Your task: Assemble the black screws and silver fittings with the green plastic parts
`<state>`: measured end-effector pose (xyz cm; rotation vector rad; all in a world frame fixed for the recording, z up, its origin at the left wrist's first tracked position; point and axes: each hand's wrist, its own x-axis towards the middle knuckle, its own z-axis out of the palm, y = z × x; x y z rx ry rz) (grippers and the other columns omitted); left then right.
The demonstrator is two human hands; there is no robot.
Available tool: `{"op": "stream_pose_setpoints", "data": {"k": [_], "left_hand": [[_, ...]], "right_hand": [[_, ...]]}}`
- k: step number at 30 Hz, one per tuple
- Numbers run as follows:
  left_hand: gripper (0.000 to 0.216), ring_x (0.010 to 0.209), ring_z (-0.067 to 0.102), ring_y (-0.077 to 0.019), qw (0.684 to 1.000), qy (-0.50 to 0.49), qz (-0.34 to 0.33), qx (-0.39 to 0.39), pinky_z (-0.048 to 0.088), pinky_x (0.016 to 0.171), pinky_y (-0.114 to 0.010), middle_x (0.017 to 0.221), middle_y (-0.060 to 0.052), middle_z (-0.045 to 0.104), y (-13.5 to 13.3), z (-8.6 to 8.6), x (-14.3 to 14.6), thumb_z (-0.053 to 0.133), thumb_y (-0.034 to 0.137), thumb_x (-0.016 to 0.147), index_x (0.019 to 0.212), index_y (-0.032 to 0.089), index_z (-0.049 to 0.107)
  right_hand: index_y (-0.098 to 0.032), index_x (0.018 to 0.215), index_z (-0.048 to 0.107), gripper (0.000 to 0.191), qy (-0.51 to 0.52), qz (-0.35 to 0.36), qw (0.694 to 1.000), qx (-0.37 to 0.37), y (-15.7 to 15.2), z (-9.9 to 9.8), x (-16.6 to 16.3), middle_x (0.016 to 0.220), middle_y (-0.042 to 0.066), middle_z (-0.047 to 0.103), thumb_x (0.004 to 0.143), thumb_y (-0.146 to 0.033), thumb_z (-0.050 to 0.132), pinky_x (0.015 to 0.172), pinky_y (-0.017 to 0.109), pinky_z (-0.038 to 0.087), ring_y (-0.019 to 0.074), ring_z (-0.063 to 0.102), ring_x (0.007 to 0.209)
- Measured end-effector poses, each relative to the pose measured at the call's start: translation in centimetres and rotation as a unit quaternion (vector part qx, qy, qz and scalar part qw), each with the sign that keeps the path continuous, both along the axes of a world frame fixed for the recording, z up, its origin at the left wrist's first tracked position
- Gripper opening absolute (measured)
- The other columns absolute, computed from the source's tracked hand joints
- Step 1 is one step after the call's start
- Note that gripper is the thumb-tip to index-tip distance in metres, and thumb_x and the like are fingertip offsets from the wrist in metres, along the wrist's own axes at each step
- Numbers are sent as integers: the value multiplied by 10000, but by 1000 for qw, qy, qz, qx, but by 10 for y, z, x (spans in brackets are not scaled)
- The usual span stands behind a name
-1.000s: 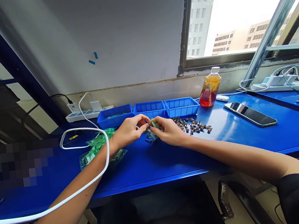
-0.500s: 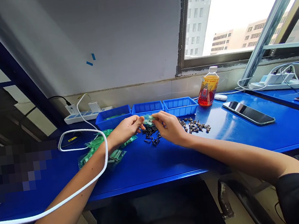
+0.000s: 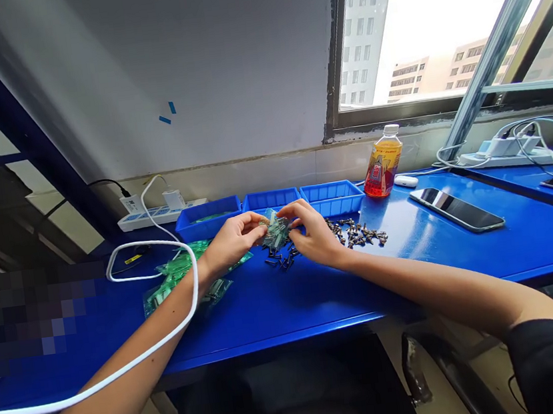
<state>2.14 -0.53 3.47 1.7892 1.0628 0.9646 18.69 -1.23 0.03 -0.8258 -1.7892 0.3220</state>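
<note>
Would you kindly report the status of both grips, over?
Left grip pinching small plastic bag; right grip at its right side. Loose screws nearby. White cable crosses left forearm in view.

Along the back edge of our glossy blue worktop (image 3: 280, 320) we've got three blue rectangular plastic bins (image 3: 269, 198), then a white-capped bottle of red liquid (image 3: 379, 184)! Nearer the right edge, a black-screened phone (image 3: 457, 209); left of middle, heaped green plastic packets (image 3: 176, 269); between them, we spot small black screws (image 3: 287, 258) and brownish metal pieces (image 3: 360, 233).

text: none readable | bottle label (image 3: 383, 163): printing too small to make out | yellow tag (image 3: 132, 259): illegible
</note>
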Motion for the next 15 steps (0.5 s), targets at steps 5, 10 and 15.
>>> {"op": "stream_pose_setpoints", "data": {"k": [5,10,15], "left_hand": [[303,606,527,-135,997,29,28,66,438,601,-274,654,4,571,0,-3,-1,549,426,625,784,167,552],[193,611,566,-149,970,156,39,184,438,584,-262,671,-12,619,-4,-3,-3,483,343,702,773,179,556],[171,612,583,-150,961,186,11,202,442,570,-249,677,-6,631,-7,-3,0,488,359,713,746,194,512]], "right_hand": [[-199,911,487,260,103,17,982,-156,3,2,-1,732,-31,536,660,-139,469,611,249,452,112,528,676],[-189,783,524,81,57,13,985,-165,1,2,-4,595,-52,510,724,-244,519,513,227,392,89,474,541],[-185,747,527,27,25,1,992,-121,-2,3,-5,643,-26,580,720,-184,525,528,217,399,90,518,578]]}}
